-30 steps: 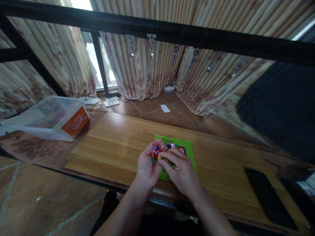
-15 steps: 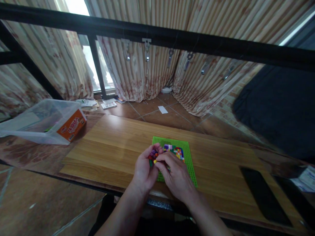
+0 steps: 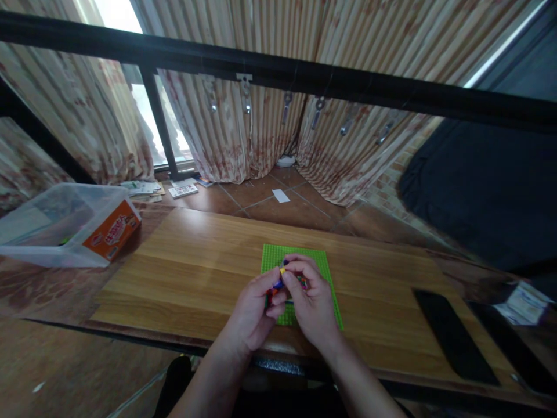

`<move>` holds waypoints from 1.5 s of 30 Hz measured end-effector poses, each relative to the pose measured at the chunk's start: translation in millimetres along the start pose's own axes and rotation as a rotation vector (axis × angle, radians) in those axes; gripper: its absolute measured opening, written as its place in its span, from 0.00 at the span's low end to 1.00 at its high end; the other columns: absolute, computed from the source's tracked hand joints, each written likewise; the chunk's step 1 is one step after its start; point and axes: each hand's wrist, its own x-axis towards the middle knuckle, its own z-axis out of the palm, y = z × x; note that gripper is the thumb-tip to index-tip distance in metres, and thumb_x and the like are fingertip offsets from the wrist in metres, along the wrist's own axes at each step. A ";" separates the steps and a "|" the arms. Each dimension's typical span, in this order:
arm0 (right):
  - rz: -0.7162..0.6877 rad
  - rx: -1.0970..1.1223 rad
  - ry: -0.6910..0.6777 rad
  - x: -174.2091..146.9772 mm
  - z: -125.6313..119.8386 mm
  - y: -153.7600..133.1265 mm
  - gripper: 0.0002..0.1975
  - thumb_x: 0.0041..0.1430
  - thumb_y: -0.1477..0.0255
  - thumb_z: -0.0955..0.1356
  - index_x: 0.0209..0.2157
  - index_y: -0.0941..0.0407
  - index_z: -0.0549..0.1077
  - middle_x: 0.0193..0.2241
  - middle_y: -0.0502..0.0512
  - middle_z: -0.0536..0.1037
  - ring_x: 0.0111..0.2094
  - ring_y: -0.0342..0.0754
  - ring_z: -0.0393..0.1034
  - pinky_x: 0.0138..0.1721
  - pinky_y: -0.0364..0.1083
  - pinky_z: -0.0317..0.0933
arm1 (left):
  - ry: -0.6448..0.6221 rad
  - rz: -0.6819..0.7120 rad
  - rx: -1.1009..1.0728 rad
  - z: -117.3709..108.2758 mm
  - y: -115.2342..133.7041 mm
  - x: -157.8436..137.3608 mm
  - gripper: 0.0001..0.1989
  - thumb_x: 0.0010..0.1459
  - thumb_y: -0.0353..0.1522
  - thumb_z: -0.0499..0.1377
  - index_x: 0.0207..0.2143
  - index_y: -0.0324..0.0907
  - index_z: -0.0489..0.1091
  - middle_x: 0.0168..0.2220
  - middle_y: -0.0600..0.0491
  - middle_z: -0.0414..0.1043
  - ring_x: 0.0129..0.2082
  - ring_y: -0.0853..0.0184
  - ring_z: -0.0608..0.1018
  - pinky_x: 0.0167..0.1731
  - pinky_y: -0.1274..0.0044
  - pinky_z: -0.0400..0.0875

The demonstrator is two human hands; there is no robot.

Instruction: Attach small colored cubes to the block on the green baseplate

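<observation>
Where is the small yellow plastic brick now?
In the head view, the yellow brick is at lower centre, pinched in the right hand beside the left hand, over the green studded plastic baseplate.

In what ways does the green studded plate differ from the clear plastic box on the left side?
The green studded plate is flat, while the clear plastic box has raised walls. The plate is plain green; the box is see-through with an orange label. The plate is partly hidden by the left hand and right hand, whereas the box stands apart from both. Both have a roughly four-sided outline.
</observation>
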 end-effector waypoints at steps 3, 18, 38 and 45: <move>0.007 0.032 -0.019 2.4 -3.7 2.3 0.06 0.62 0.68 0.64 0.36 0.52 0.72 0.43 0.55 0.73 0.47 0.48 0.67 0.49 0.52 0.62 | 0.008 0.043 0.052 1.4 0.2 0.3 0.14 0.44 0.35 0.69 0.27 0.36 0.68 0.22 0.60 0.60 0.16 0.83 0.57 0.12 0.89 0.45; 0.244 0.356 -0.136 8.1 -17.2 3.5 0.08 0.59 0.67 0.66 0.29 0.54 0.75 0.24 0.49 0.76 0.31 0.46 0.72 0.38 0.48 0.65 | -0.029 0.026 0.150 -0.6 1.9 0.1 0.12 0.48 0.34 0.67 0.26 0.35 0.69 0.22 0.57 0.64 0.14 0.84 0.55 0.11 0.89 0.43; -0.086 -0.121 -0.204 -10.9 -5.4 -17.3 0.08 0.59 0.76 0.66 0.35 0.50 0.76 0.35 0.50 0.78 0.38 0.46 0.71 0.42 0.48 0.65 | 0.130 -0.025 -0.448 5.1 4.4 9.5 0.11 0.56 0.26 0.51 0.25 0.33 0.71 0.26 0.48 0.72 0.27 0.71 0.75 0.31 0.82 0.73; -0.105 -0.291 -0.382 -10.8 -3.3 -20.7 0.08 0.57 0.76 0.68 0.38 0.51 0.75 0.35 0.51 0.76 0.40 0.49 0.70 0.42 0.51 0.65 | 0.123 0.134 -0.247 2.3 -2.8 10.0 0.08 0.53 0.25 0.53 0.25 0.36 0.72 0.28 0.50 0.72 0.29 0.71 0.75 0.32 0.82 0.71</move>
